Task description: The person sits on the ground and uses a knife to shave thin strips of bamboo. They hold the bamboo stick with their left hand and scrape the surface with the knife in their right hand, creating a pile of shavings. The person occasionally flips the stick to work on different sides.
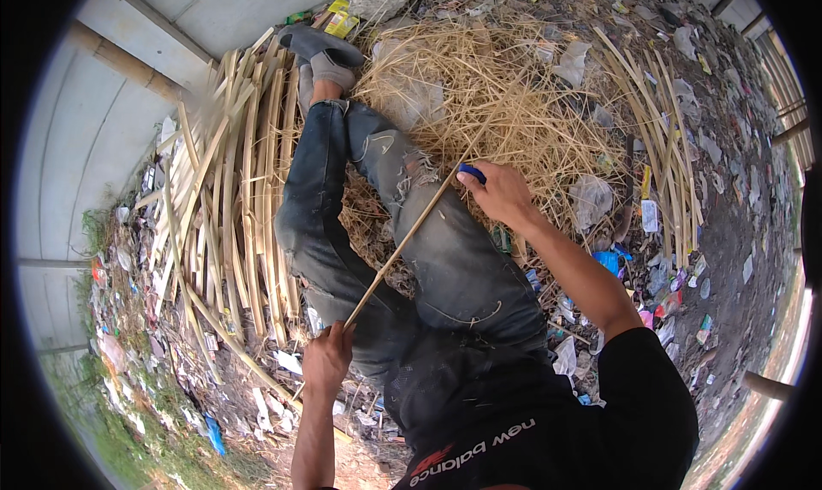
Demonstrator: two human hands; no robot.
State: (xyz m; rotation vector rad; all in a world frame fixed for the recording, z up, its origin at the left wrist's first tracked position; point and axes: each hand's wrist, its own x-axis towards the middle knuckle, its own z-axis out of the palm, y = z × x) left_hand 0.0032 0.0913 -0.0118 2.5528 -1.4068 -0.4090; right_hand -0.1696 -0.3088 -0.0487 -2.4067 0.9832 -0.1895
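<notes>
A thin bamboo strip (pixel 398 249) lies slantwise across my legs in their worn dark jeans (pixel 458 250). Its lower end is in my left hand (pixel 327 360), whose fingers are closed around it beside my thigh. My right hand (pixel 499 195) is closed on a small blue piece (pixel 471 174) held against the strip near my knee. Whether this piece is a handle or a pad I cannot tell, and any blade is hidden. Past the right hand, the strip runs on over a heap of pale shavings (pixel 488 88).
Many split bamboo slats (pixel 248 190) lie to the left of my legs. Another bundle of thin strips (pixel 659 139) rests at the far right. Scraps of plastic litter the soil, with a blue bag (pixel 610 261) among them. A pale wall (pixel 51 156) with a bamboo pole (pixel 128 62) stands at left.
</notes>
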